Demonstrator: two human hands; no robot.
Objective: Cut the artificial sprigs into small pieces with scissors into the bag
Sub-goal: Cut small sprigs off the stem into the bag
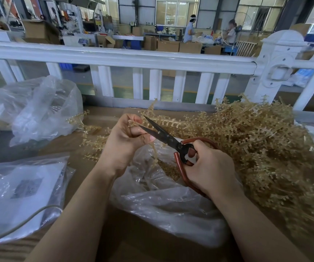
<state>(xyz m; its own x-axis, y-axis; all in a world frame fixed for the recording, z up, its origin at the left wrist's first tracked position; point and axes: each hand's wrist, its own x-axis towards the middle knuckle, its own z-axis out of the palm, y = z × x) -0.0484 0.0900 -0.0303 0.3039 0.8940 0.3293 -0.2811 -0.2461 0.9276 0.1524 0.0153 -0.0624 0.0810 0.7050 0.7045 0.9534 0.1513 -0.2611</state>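
Left hand (126, 140) pinches a tan artificial sprig (155, 151) between curled fingers and thumb, holding it above the open clear bag (163, 203), with the sprig's lower end hanging down into the bag's mouth. Just to its right, the scissors (163, 136) have their dark blades parted around the sprig's upper part at the fingertips. Further right, the right hand (207, 169) grips the scissors' red-brown handles, fingers curled through the loops. A big heap of uncut sprigs (266, 148) lies on the table (133, 242) at far right.
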